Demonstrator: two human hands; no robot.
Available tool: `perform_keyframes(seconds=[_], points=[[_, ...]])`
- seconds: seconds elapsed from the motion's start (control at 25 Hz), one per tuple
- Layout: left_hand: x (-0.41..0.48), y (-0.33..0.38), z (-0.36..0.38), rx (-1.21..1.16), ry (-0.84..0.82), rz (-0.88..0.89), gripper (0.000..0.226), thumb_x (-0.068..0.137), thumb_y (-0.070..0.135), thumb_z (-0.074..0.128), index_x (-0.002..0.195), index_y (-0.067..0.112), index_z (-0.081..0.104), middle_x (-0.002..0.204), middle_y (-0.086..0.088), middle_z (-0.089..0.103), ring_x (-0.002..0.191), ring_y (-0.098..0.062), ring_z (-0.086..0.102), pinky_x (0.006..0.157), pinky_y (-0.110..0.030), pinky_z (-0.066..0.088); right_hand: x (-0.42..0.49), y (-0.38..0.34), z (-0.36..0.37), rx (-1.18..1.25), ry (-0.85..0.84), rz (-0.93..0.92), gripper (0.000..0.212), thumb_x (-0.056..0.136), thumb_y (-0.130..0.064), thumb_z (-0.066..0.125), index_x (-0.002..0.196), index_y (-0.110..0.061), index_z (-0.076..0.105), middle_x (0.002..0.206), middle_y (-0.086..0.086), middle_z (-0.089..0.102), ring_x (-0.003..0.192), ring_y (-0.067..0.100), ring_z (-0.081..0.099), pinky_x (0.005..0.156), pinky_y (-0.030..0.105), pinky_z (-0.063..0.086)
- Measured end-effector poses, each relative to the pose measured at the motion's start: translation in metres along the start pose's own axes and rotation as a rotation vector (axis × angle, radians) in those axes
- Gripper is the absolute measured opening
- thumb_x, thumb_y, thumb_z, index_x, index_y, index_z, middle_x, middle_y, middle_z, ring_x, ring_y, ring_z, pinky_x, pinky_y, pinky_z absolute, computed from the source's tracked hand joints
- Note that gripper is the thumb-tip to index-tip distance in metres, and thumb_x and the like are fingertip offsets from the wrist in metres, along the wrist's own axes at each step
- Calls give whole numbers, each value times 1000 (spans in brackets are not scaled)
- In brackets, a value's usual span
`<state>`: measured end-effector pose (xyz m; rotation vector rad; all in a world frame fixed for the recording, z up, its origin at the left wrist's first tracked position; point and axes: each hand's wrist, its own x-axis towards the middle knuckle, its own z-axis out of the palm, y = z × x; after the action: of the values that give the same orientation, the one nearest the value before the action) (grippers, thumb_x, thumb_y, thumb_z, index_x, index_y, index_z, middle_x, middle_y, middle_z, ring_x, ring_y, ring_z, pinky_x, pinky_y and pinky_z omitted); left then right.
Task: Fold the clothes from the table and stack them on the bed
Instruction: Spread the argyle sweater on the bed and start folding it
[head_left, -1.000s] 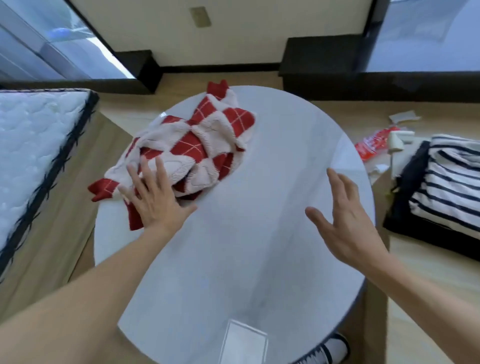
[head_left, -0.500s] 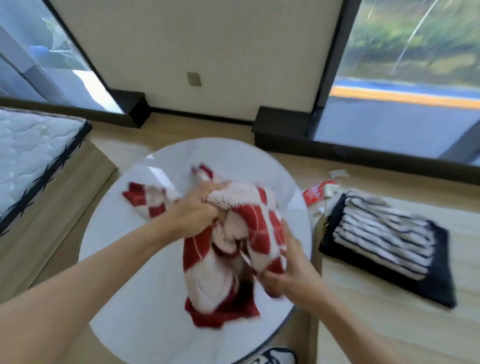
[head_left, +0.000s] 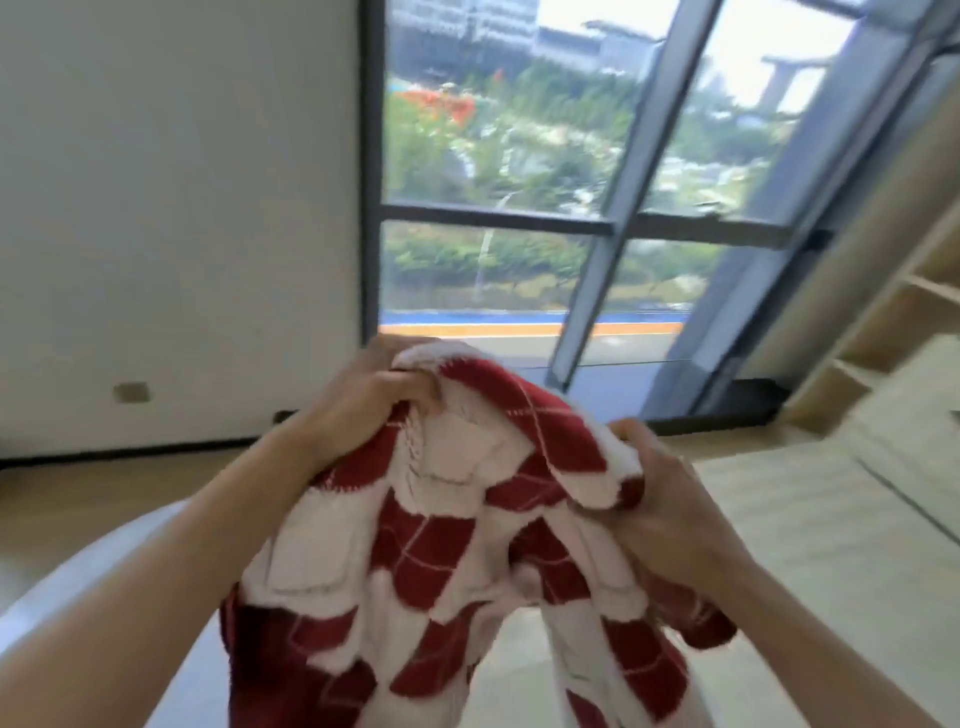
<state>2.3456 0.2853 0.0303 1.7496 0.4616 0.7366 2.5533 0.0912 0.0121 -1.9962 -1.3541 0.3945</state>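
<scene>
A red and white argyle knit sweater (head_left: 431, 561) hangs in the air in front of me, bunched at the top. My left hand (head_left: 363, 400) grips its upper edge at the left, fingers curled into the knit. My right hand (head_left: 660, 499) clutches the upper right edge, a little lower. The sweater's lower part drops out of the frame. A strip of the white round table (head_left: 78, 577) shows at the lower left, under my left forearm. The bed is not in view.
A white wall (head_left: 182, 208) with a socket plate (head_left: 132, 392) faces me at left. A tall dark-framed window (head_left: 597, 223) fills the middle. Wooden shelves (head_left: 904, 312) stand at the far right. Pale wooden floor (head_left: 831, 545) lies below at right.
Both hands have lifted the sweater clear of the table and spread it between them. My view has tilted up from the table to the wall and window.
</scene>
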Motion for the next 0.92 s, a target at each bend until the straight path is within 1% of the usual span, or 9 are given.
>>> perform_keyframes(seconds=[0.16, 0.24, 0.32, 0.44, 0.52, 0.68, 0.72, 0.84, 0.92], points=[[60, 92, 61, 507, 169, 282, 58, 68, 49, 64, 120, 23, 58, 113, 8, 60, 112, -23, 60, 91, -35, 46, -22, -53, -128, -90, 351, 53, 55, 63, -57, 80, 102, -26, 58, 92, -7, 71, 84, 12, 68, 70, 35, 53], [60, 128, 115, 443, 135, 638, 70, 78, 54, 65, 136, 18, 49, 129, 5, 49, 126, -22, 50, 107, -41, 41, -23, -68, -173, -46, 511, 103, 49, 70, -48, 84, 106, -21, 65, 97, -5, 74, 89, 13, 69, 80, 37, 56], [42, 150, 165, 295, 18, 841, 77, 77, 53, 73, 136, 13, 45, 133, -1, 48, 128, -22, 48, 109, -42, 41, -23, -80, -209, 93, 670, 134, 40, 70, -37, 84, 105, -19, 74, 97, -2, 77, 89, 15, 73, 87, 40, 58], [18, 155, 221, 100, -273, 596, 111, 57, 72, 81, 144, 30, 28, 144, 5, 45, 131, -17, 50, 104, -45, 47, -32, -97, -247, 332, 803, 218, 20, 78, -20, 80, 97, -14, 77, 87, 3, 78, 77, 19, 74, 77, 32, 60], [18, 158, 248, 107, -337, 508, 115, 60, 68, 80, 151, 38, 17, 147, 11, 45, 130, -10, 53, 101, -42, 51, -46, -104, -262, 452, 866, 285, 18, 81, -20, 80, 95, -10, 75, 82, 7, 77, 69, 21, 74, 65, 28, 59], [59, 181, 289, -122, -399, 585, 56, 83, 30, 74, 134, 31, 50, 108, 20, 66, 97, 16, 62, 78, -2, 46, -90, -94, -289, 451, 926, 374, 55, 79, -42, 81, 112, 0, 68, 97, 12, 77, 85, 26, 75, 78, 33, 60], [72, 189, 299, -188, -444, 538, 43, 87, 21, 74, 127, 25, 59, 102, 17, 69, 93, 14, 64, 75, -2, 46, -104, -88, -295, 452, 897, 332, 67, 77, -47, 81, 119, 2, 61, 107, 13, 74, 94, 27, 74, 87, 37, 58], [92, 212, 328, -378, -582, 310, 8, 98, 24, 62, 99, 22, 70, 82, 8, 77, 77, -3, 71, 69, -20, 54, -144, -82, -294, 315, 759, 310, 88, 80, -46, 78, 152, -30, 30, 137, -3, 60, 116, 9, 63, 93, 27, 49], [91, 229, 340, -415, -642, 237, 24, 103, 35, 53, 90, 24, 70, 76, 7, 75, 73, -8, 70, 70, -28, 55, -155, -76, -285, 161, 791, 332, 83, 80, -37, 82, 147, -36, 34, 133, -10, 62, 107, -2, 65, 80, 16, 50]])
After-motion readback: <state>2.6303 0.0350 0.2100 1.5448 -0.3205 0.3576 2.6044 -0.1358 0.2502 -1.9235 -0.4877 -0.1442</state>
